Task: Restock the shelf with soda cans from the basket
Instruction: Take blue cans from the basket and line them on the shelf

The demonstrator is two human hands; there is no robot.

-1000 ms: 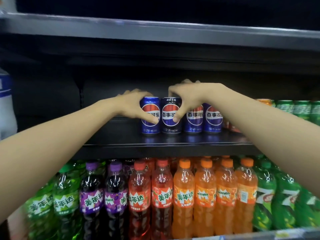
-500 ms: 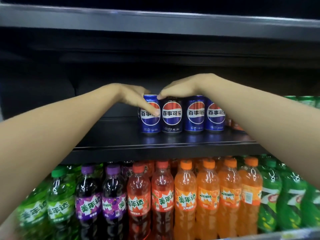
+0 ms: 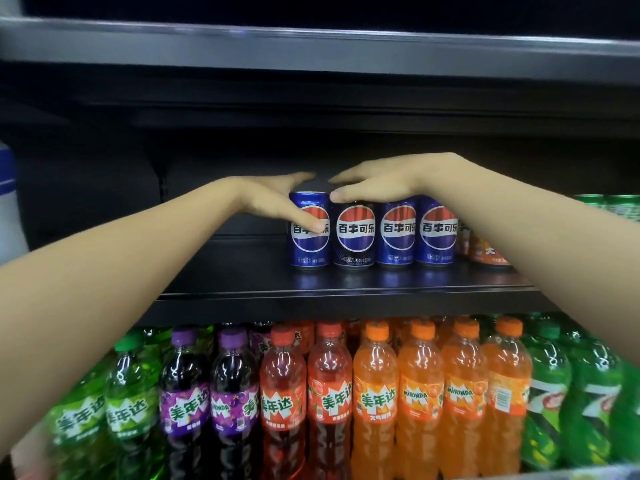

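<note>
Four Pepsi cans are standing upright in a tight row near the front edge of the dark shelf [image 3: 242, 271], touching side by side: leftmost blue can [image 3: 309, 230], a darker black-bodied can [image 3: 355, 235], then two more blue cans [image 3: 397, 233] and [image 3: 437, 232]. The left hand [image 3: 273, 199] is reaching over the leftmost blue can, fingers extended across its top and thumb lying down its front over the label; the grip is loose and mostly flat, touching rather than wrapping the can. The right hand [image 3: 377, 183] is lying over the tops of the darker can and its neighbours, fingers straight, thumb tip resting at the darker can's top rim; its grip is likewise flat and holding nothing. The two hands' fingertips are nearly meeting above the gap between the first two cans. Crowding the row on the right are orange cans [image 3: 485, 249], partly hidden behind the right forearm, and green cans [image 3: 616, 202] farther toward the shelf's right end. The shelf's left stretch is lying bare, with a white-and-blue container [image 3: 8, 202] at the far left edge. An upper shelf lip [image 3: 311, 50] is overhanging. Below, bottles are packed shoulder to shoulder: green bottles [image 3: 128, 403], purple bottles [image 3: 207, 393], red bottles [image 3: 304, 393], orange bottles [image 3: 422, 386], and green 7-Up bottles [image 3: 568, 393].
</note>
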